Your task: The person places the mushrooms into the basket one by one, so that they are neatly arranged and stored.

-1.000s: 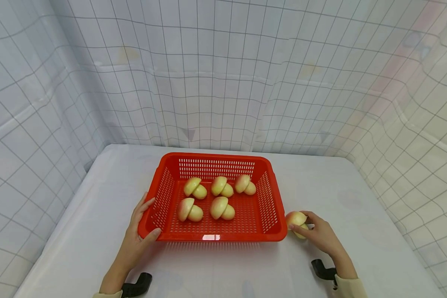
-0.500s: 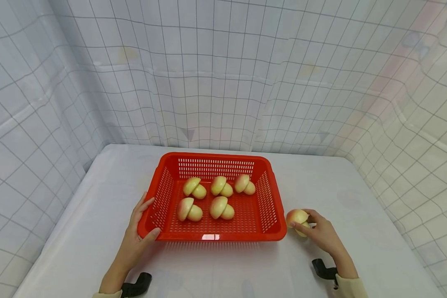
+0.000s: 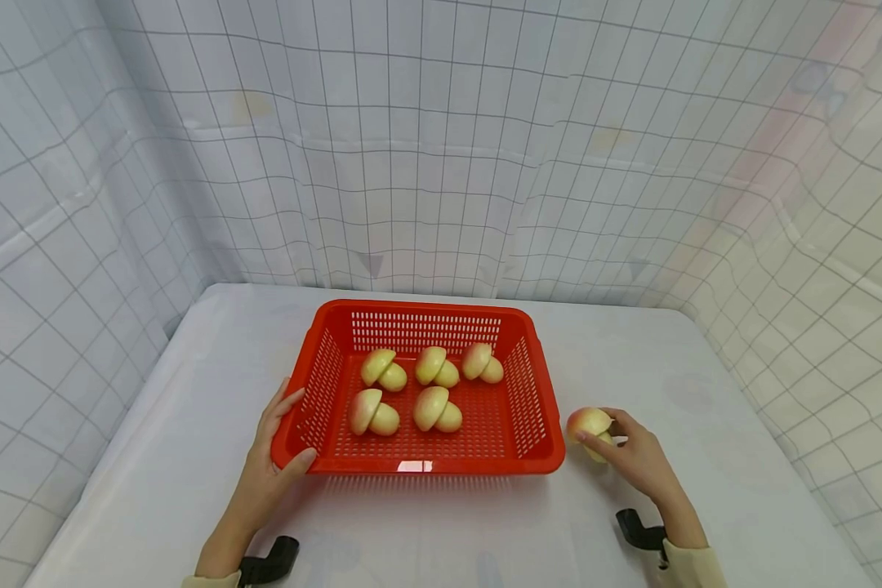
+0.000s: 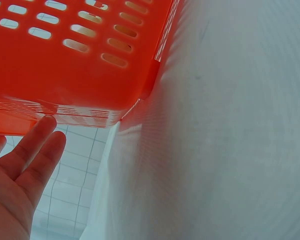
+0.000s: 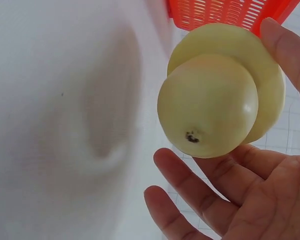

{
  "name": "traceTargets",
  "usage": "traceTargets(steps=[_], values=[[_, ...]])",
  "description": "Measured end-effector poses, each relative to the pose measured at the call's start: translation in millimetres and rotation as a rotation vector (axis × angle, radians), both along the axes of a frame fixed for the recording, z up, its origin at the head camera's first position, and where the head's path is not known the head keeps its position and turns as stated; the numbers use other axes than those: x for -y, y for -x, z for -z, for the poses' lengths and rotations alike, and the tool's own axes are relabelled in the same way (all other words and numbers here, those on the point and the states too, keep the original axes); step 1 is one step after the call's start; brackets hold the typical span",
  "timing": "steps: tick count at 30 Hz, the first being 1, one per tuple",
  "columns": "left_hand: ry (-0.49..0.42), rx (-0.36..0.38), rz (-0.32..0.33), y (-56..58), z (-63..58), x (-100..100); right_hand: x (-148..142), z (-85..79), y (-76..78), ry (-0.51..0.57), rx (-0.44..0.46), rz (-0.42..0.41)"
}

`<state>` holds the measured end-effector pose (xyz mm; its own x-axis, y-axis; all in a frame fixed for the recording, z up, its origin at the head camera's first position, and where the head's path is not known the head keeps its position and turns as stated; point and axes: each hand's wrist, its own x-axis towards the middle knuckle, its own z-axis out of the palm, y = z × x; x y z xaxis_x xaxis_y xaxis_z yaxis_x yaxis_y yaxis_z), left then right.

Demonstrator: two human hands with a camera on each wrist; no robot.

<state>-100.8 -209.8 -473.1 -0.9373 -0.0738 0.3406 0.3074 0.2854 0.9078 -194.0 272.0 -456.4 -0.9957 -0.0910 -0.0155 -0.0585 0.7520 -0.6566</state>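
My left hand [image 3: 266, 464] grips the left rim of a red plastic basket [image 3: 478, 466], thumb and index finger over the edge near the front corner. In the left wrist view, fingers [image 4: 46, 155] of that hand extend beneath the basket's wall. Inside stand several yellow-and-pink mushrooms [image 3: 431, 410], in a back and a front row, lying with caps to the left. Just right of the basket, my right hand [image 3: 638, 457] pinches another mushroom [image 3: 588, 423] between thumb and fingers. Its round stem end with a dark spot faces the right wrist camera; two lower fingers are off it.
A white cloth covers the table [image 3: 441, 539], with a shadow under the held mushroom. White gridded curtains [image 3: 441, 163] close off the back and both sides. Black wrist mounts [image 3: 270, 563] sit on both forearms.
My right hand, with the mushroom in its grip, has shifted slightly away from me and to the right, widening the gap to the basket. The left hand and basket stay nearly still.
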Motion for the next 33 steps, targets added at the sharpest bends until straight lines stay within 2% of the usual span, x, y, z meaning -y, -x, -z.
traceTargets(steps=[9, 17, 33], values=[[0.012, 0.0, -0.01, -0.2, 0.9, 0.4, -1.8, -3.9, -0.9, 0.006, -0.003, 0.016], [0.02, -0.007, -0.006, -0.2, 0.0, 0.4, -3.0, -8.1, -1.9, 0.018, -0.09, 0.0], [0.02, -0.007, -0.011, -0.6, -0.4, 0.1, 2.1, -23.6, -3.4, 0.038, -0.175, -0.016]])
